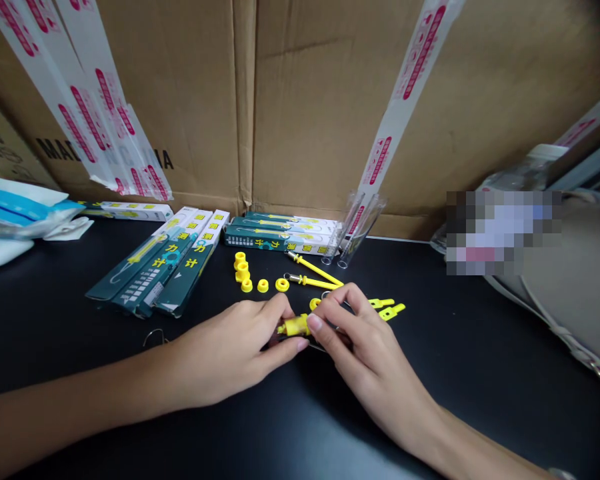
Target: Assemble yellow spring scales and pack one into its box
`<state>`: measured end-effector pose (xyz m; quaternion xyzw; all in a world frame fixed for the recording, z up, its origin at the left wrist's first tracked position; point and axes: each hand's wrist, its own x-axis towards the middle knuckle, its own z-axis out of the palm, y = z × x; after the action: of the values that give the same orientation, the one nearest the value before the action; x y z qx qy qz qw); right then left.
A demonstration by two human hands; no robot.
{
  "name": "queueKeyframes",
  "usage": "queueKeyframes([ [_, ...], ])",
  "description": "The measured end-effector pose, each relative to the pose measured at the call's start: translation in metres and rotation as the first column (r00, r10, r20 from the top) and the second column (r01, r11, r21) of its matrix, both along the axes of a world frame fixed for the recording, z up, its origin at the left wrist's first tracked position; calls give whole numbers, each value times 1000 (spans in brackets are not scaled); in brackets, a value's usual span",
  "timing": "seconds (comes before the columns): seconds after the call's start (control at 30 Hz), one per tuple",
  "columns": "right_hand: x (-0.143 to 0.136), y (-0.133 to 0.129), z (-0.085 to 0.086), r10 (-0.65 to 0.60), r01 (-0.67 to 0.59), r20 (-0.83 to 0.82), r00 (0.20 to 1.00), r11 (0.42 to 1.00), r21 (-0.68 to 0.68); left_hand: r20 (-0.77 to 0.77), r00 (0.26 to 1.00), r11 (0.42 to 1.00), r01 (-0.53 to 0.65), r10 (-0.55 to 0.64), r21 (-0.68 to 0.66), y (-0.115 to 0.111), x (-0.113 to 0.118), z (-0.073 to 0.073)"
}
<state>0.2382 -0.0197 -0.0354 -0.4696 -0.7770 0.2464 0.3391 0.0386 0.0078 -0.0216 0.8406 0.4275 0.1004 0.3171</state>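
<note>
My left hand (240,350) and my right hand (365,340) meet over the black table, fingers closed. Between them is a small yellow plastic fitting (296,325), its narrow end toward the left fingers and its wider end pinched in the right. A thin metal piece shows below it, partly hidden by the fingers. Just beyond lie two yellow rods (316,269) with metal springs at their ends, a yellow ring (282,285) and several small yellow caps (241,270). Flat yellow tabs (392,311) rest beyond my right hand. A metal hook (155,335) lies by my left wrist.
Green-and-white spring scale boxes (167,260) lie at left, with more boxes (280,233) at centre back. Clear tubes (353,243) stand beside those. A large cardboard box (305,120) walls off the back. A grey bag (570,280) and a plastic bottle (525,170) are at right.
</note>
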Motion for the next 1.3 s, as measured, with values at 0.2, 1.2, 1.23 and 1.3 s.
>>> queueKeyframes([
  [0.2,-1,-3,-3,-6,7,-32,999,1000,5,-115,993,993,20,-7,117,-3,5,0],
  [1.2,0,-11,-9,-9,7,-52,999,999,-35,-295,951,879,220,-97,423,-14,7,-11],
  [1.23,1,-11,-9,1,-2,-53,999,1000,-19,-292,951,884,218,-98,413,-13,6,-11],
  [1.3,2,-9,-9,18,-18,-59,998,1000,1,-273,956,903,207,-105,377,-11,6,-10],
])
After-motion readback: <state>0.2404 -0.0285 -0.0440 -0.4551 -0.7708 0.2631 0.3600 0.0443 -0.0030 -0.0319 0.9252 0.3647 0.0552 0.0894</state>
